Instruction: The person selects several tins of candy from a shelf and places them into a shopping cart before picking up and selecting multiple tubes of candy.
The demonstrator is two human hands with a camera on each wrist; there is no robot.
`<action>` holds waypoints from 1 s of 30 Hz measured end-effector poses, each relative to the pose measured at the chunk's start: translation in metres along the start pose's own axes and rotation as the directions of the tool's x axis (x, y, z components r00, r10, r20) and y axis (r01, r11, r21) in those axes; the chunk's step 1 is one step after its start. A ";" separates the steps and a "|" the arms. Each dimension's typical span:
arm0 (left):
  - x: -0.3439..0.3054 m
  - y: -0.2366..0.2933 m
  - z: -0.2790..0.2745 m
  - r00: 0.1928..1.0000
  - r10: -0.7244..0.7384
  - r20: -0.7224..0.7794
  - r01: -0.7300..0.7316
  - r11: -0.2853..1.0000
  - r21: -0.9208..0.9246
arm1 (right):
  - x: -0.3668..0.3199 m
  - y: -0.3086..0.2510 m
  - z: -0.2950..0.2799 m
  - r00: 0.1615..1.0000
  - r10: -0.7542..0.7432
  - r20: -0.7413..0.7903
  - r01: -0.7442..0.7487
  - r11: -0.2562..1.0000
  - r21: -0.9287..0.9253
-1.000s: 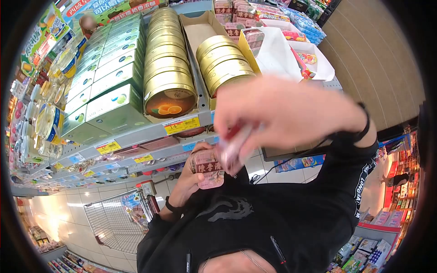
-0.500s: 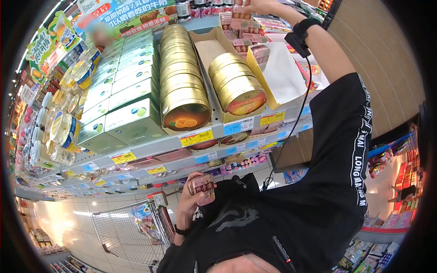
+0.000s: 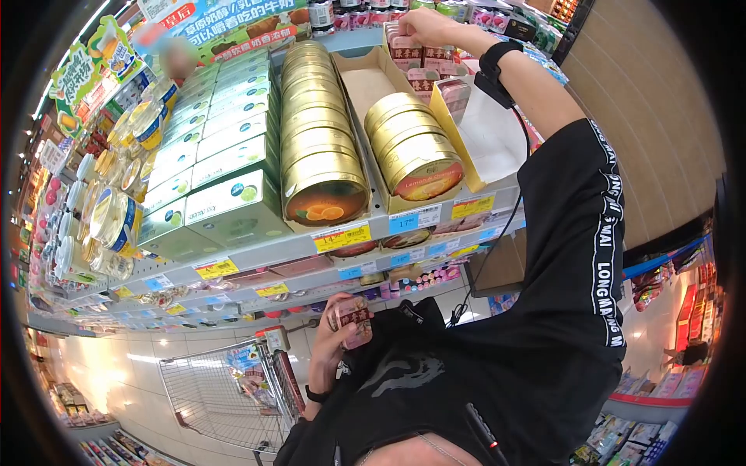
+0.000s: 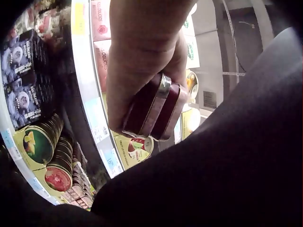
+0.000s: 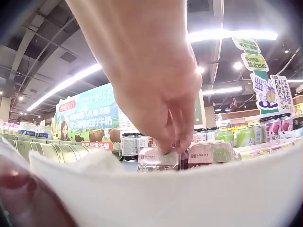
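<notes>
shelf tins (image 5: 157, 160) lie beneath the right hand (image 3: 429, 29), fingertips touching; pinch cannot be told. left hand (image 3: 326, 340), farther off, grips pink tins (image 3: 357, 321).

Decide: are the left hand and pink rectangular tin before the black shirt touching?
Touching: head view shows the left hand gripping the tin, thumb across.
</notes>
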State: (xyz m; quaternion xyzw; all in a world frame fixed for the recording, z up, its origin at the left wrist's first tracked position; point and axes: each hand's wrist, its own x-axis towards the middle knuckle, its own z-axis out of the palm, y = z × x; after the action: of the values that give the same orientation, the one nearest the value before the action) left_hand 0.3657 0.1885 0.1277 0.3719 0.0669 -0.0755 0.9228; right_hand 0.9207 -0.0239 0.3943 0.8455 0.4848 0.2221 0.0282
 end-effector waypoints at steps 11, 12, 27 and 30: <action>0.006 -0.003 -0.002 0.997 -0.056 0.059 0.055 0.998 0.011 | -0.017 -0.036 -0.063 0.967 0.251 0.038 -0.253 0.966 0.046; 0.008 -0.004 -0.003 0.996 -0.062 0.064 0.061 0.998 0.010 | -0.024 -0.036 -0.078 0.965 0.257 0.041 -0.259 0.965 0.042; 0.029 -0.012 -0.005 0.969 -0.187 0.162 0.170 0.979 0.114 | -0.163 -0.066 -0.109 0.857 0.328 0.398 -0.469 0.815 0.340; 0.033 -0.013 -0.004 0.956 -0.210 0.205 0.195 0.977 0.090 | -0.171 -0.066 -0.107 0.846 0.328 0.420 -0.452 0.860 0.239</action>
State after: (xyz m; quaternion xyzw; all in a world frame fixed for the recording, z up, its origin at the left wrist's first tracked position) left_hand 0.3951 0.1794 0.1105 0.3844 0.0028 -0.2111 0.8987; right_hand 0.7500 -0.1495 0.4138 0.9458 0.3163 -0.0217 -0.0699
